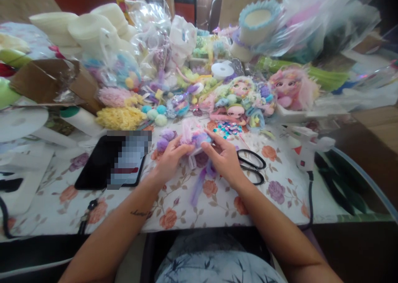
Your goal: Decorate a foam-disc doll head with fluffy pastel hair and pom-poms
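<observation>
In front of me, both hands grip a small fluffy pink and purple craft piece with tulle on top. My left hand pinches its left side between thumb and fingers. On the right side, my right hand is closed with the thumb on top; its fingertips are partly hidden. A lavender tulle tail hangs below the piece onto the flowered cloth. Purple pom-poms lie beside my left fingers. Shiny sequins are heaped just beyond my right hand, and black-handled scissors lie to its right.
A dark tablet lies at left, near a thread spool and yellow yarn. Doll-face decorations, pom-poms and plastic bags crowd the back. A white glue gun stands at right. A cardboard box is back left.
</observation>
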`<state>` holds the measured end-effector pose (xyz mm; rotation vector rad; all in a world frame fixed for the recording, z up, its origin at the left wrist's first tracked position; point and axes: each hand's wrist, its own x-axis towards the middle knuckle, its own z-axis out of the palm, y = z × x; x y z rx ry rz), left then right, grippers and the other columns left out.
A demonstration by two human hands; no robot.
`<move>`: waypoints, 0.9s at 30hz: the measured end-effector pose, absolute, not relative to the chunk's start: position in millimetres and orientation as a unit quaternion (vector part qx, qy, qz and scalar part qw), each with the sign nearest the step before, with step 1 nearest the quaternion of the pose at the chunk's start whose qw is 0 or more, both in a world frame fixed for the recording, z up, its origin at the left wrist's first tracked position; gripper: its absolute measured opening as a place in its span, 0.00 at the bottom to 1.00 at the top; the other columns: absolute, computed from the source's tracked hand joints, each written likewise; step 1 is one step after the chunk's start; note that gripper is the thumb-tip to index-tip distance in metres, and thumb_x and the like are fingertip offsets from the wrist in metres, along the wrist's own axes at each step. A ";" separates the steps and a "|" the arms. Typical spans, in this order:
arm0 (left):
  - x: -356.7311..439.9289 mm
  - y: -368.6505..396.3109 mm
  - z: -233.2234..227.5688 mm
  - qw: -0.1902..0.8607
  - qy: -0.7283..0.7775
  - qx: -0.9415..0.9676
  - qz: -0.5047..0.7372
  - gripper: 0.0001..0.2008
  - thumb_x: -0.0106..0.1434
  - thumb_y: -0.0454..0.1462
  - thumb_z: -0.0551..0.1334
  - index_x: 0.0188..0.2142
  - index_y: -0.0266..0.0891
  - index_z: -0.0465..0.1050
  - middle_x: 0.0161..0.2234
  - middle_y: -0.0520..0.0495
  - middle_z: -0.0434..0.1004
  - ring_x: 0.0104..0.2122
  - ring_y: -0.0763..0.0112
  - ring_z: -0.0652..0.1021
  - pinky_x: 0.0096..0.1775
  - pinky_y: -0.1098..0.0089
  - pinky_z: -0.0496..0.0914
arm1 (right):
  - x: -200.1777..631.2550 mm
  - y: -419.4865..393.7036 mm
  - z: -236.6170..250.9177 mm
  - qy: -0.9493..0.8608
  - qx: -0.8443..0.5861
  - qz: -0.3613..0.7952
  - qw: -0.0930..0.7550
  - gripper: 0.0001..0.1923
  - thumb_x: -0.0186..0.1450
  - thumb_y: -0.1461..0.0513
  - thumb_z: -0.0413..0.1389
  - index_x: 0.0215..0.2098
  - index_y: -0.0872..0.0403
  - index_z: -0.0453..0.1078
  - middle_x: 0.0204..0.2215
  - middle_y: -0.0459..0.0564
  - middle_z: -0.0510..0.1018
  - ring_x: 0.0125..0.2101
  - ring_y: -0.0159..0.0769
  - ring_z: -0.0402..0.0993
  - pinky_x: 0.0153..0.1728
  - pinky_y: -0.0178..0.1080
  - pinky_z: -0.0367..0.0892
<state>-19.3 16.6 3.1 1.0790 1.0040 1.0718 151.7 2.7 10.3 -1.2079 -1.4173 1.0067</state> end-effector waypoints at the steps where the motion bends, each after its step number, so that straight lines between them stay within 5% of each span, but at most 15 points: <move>1: -20.1 16.8 3.4 0.616 0.438 0.460 0.466 0.13 0.57 0.40 0.65 0.42 0.41 0.78 0.36 0.48 0.82 0.40 0.59 0.80 0.42 0.64 0.74 | 152.2 2.6 10.2 -0.586 -0.486 0.428 0.487 0.28 0.62 0.49 0.62 0.59 0.47 0.72 0.58 0.49 0.76 0.56 0.46 0.74 0.56 0.47 0.71; 4: -20.8 16.8 8.9 0.607 0.458 0.444 0.474 0.08 0.56 0.41 0.65 0.35 0.41 0.78 0.31 0.49 0.79 0.34 0.62 0.79 0.37 0.65 0.74 | 154.3 2.7 9.4 -0.598 -0.460 0.450 0.477 0.37 0.57 0.52 0.68 0.63 0.46 0.68 0.62 0.50 0.72 0.59 0.48 0.71 0.58 0.48 0.70; 7: -18.8 16.4 15.8 0.601 0.455 0.449 0.479 0.07 0.56 0.42 0.66 0.30 0.42 0.76 0.31 0.49 0.79 0.35 0.63 0.78 0.39 0.65 0.74 | 155.7 3.9 7.2 -0.602 -0.448 0.455 0.479 0.35 0.58 0.54 0.67 0.63 0.45 0.67 0.63 0.49 0.71 0.60 0.47 0.70 0.59 0.48 0.69; 12: -17.7 17.6 9.8 0.629 0.447 0.427 0.472 0.13 0.55 0.42 0.68 0.39 0.41 0.78 0.33 0.49 0.80 0.36 0.62 0.79 0.39 0.66 0.74 | 155.5 5.6 3.5 -0.599 -0.455 0.447 0.484 0.31 0.60 0.56 0.65 0.62 0.46 0.69 0.61 0.48 0.73 0.59 0.46 0.71 0.59 0.48 0.69; 20: -24.2 18.1 1.8 0.639 0.439 0.413 0.478 0.08 0.53 0.37 0.65 0.34 0.39 0.76 0.28 0.52 0.76 0.28 0.70 0.75 0.32 0.71 0.71 | 154.8 5.5 1.1 -0.600 -0.446 0.449 0.489 0.32 0.60 0.56 0.66 0.62 0.46 0.69 0.61 0.49 0.73 0.59 0.46 0.71 0.59 0.48 0.69; 27: -21.6 16.6 8.3 0.605 0.478 0.406 0.490 0.07 0.52 0.35 0.68 0.33 0.41 0.77 0.31 0.51 0.79 0.35 0.65 0.79 0.35 0.71 0.72 | 155.3 4.8 2.7 -0.602 -0.447 0.448 0.487 0.31 0.60 0.57 0.66 0.61 0.46 0.70 0.60 0.49 0.74 0.60 0.47 0.71 0.60 0.48 0.68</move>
